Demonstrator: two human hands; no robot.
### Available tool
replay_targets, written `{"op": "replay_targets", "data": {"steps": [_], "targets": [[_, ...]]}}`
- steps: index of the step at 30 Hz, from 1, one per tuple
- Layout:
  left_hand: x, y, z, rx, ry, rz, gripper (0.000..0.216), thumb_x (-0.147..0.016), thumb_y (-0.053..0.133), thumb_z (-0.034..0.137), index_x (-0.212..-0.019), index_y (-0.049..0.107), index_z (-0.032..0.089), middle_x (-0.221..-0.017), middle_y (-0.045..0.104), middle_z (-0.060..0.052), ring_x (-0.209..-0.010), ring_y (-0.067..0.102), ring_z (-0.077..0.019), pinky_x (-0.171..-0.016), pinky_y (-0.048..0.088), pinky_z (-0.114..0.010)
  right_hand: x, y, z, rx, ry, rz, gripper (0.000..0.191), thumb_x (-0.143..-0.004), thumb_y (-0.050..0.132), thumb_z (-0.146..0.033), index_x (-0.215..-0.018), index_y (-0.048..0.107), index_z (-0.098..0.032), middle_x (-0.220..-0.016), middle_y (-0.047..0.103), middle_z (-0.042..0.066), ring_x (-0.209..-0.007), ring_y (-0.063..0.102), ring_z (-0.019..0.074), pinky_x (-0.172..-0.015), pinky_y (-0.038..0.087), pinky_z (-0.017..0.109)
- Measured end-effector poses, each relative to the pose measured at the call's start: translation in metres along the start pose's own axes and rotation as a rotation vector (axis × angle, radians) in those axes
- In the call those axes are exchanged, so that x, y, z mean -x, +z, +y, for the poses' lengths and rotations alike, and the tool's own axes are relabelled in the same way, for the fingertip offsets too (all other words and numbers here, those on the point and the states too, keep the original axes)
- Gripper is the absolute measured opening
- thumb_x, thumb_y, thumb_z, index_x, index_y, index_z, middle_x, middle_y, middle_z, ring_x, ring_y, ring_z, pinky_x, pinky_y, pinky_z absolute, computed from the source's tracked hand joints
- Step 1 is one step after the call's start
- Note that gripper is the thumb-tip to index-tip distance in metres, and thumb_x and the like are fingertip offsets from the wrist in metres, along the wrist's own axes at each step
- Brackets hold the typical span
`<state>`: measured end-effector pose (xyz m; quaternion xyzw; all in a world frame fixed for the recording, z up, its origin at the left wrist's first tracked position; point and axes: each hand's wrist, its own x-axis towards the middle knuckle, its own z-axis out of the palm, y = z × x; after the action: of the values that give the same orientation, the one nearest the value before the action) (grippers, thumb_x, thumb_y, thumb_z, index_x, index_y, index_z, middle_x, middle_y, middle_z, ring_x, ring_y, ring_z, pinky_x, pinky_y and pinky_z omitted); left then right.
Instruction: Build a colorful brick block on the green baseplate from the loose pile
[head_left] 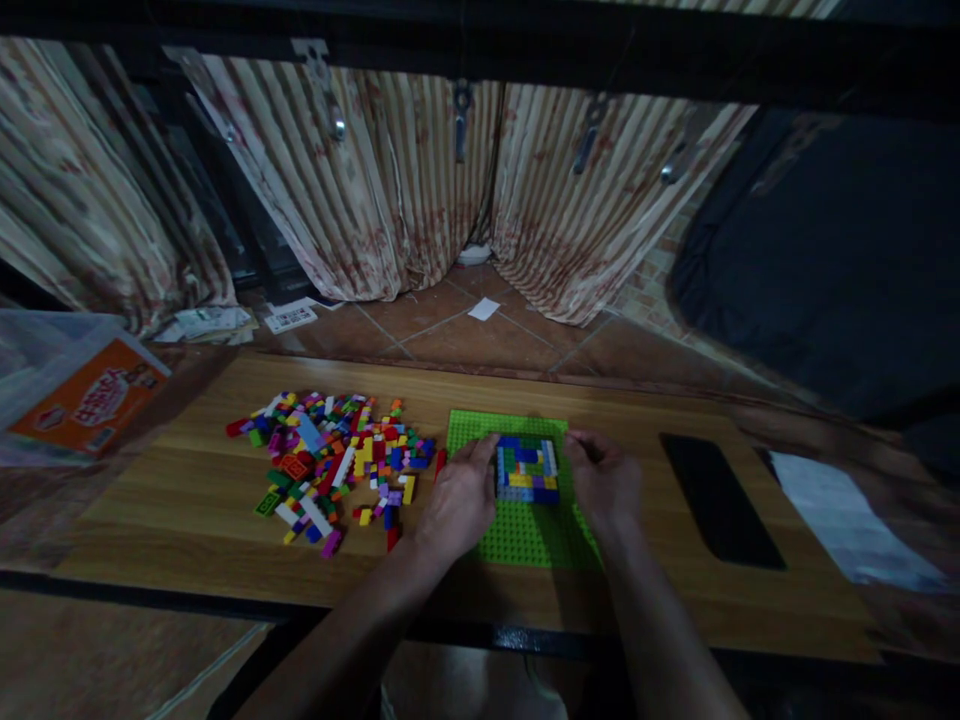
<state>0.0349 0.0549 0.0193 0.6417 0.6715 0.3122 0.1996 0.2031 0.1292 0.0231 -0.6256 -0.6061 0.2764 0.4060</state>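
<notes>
A green baseplate (525,540) lies on the wooden table, and a small block of multicoloured bricks (526,470) is built on it. My left hand (457,500) rests on the plate's left side, its fingers curled against the left edge of the brick build. My right hand (606,482) sits at the plate's right side with fingers bent toward the build's right edge. Whether either hand holds a loose brick is hidden. A pile of loose coloured bricks (330,465) lies to the left of the plate.
A black phone (720,500) lies flat to the right of the plate, with a white sheet (847,520) beyond it. An orange box (86,400) sits at the far left. Striped curtains (420,190) and tiled floor lie behind the table (187,500).
</notes>
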Motion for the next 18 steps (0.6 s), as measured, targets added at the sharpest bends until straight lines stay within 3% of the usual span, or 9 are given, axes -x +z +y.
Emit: {"op": "replay_targets", "data": {"steps": [10, 18], "targets": [[-0.0011, -0.0023, 0.0049, -0.079, 0.000, -0.039, 0.041, -0.094, 0.041, 0.021, -0.134, 0.048, 0.016, -0.126, 0.060, -0.010, -0.113, 0.059, -0.0196, -0.103, 0.045, -0.035, 0.0034, 0.0070, -0.0038, 0.206, 0.027, -0.178, 0.032, -0.082, 0.054, -0.030, -0.105, 0.069, -0.015, -0.091, 0.074, 0.010, -0.080, 0.069, 0.0221, -0.076, 0.051, 0.034], [0.0008, 0.0014, 0.0055, -0.100, 0.036, -0.011, 0.040, -0.093, 0.046, 0.025, -0.132, 0.049, 0.019, -0.124, 0.060, -0.007, -0.113, 0.059, -0.0190, -0.102, 0.046, -0.034, 0.0043, 0.0095, -0.0011, 0.245, -0.010, -0.222, 0.036, -0.081, 0.056, -0.028, -0.112, 0.065, -0.014, -0.095, 0.074, 0.010, -0.085, 0.069, 0.0227, -0.080, 0.052, 0.036]]}}
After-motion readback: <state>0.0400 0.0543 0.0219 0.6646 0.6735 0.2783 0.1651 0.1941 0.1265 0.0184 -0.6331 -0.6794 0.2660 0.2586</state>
